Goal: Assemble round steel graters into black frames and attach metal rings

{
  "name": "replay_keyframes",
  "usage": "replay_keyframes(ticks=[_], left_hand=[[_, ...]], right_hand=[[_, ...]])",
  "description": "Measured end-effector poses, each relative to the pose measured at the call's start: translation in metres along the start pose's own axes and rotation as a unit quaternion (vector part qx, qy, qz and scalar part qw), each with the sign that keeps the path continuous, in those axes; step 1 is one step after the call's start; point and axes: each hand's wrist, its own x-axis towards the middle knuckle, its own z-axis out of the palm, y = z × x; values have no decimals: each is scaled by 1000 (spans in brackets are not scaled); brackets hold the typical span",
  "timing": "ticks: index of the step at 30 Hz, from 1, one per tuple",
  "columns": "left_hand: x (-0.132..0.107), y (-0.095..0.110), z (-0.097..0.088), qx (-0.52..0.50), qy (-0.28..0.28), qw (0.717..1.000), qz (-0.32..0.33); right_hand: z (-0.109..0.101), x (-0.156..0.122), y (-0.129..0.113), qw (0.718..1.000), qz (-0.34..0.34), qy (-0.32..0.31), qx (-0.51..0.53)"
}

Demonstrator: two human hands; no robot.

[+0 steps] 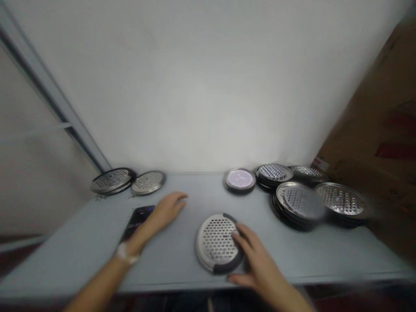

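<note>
A round metal grater (pixel 218 242) with rows of slots and a partly black rim is near the table's front edge. My right hand (pixel 255 260) holds it at the right side, fingers over the black rim and thumb by its lower edge. My left hand (pixel 169 210) is open and holds nothing, its fingers a little apart and pointing right. It is over the table beside a dark phone (pixel 139 219), which my left forearm partly covers.
Two round graters (pixel 112 180) overlap at the back left, beside another grater (pixel 148 182). At the back right are a fine-holed grater (pixel 240 179) and several stacks of graters (pixel 299 201). A white wall (pixel 195 86) rises behind; brown cartons (pixel 373 164) stand at right.
</note>
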Motion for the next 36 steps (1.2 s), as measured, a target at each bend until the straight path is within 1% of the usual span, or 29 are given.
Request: replay_keyframes(ticks=[2, 5, 7, 9, 12, 14, 16, 17, 19, 20, 21, 22, 23, 24, 25, 28, 30, 31, 33, 34, 36], left_hand=[[22, -19, -4, 19, 15, 1000, -16], [40, -36, -4, 31, 9, 999, -28], [44, -42, -2, 30, -7, 999, -32], [45, -47, 1, 23, -22, 999, -38], [44, -51, 4, 10, -35, 998, -50], [43, -52, 5, 2, -39, 998, -56], [41, -53, 5, -7, -38, 997, -60], [39, -52, 4, -10, -37, 997, -61], [35, -49, 3, -17, -36, 997, -60], [34, -46, 3, -22, -35, 997, -58], [32, -43, 2, -26, -33, 998, -53], [30, -39, 1, -32, -31, 998, -47], [28, -35, 0, -37, -29, 998, -40], [27, -30, -1, -43, -28, 998, -32], [25, -25, -2, -50, -27, 998, -25], [19, -10, -4, -73, -26, 997, -10], [14, 0, -6, -91, -22, 996, -6], [10, 6, -7, -98, -20, 995, -5], [4, 17, -7, -126, -16, 992, -8], [1, 23, -7, -156, -14, 988, -12], [-3, 36, -4, -229, -12, 973, -23]], right_hand=[[2, -3, 2, 999, -24, -9, -27], [5, -14, 1, 997, -34, -24, -66], [8, -27, 0, 994, -41, -25, -97], [12, -40, 0, 990, -60, -7, -130], [12, -54, 5, 979, -116, 35, -163], [5, -56, 7, 972, -160, 56, -164], [-7, -49, 5, 969, -193, 71, -139], [-15, -42, 2, 970, -199, 78, -116], [-30, -21, -7, 979, -177, 90, -54], [-37, -7, -11, 983, -147, 107, -18], [-43, 10, -14, 988, -107, 112, 23], [-48, 28, -16, 988, -74, 123, 59], [-52, 49, -15, 990, -29, 110, 88], [-54, 70, -12, 990, 12, 82, 111], [-56, 91, -6, 991, 45, 33, 123], [-52, 148, 18, 987, 39, -76, 134], [-45, 174, 32, 982, 25, -135, 132], [-40, 183, 37, 980, 18, -153, 130], [-29, 193, 39, 978, 2, -167, 121], [-24, 194, 38, 980, -4, -161, 113], [-17, 192, 29, 988, -12, -123, 91]])
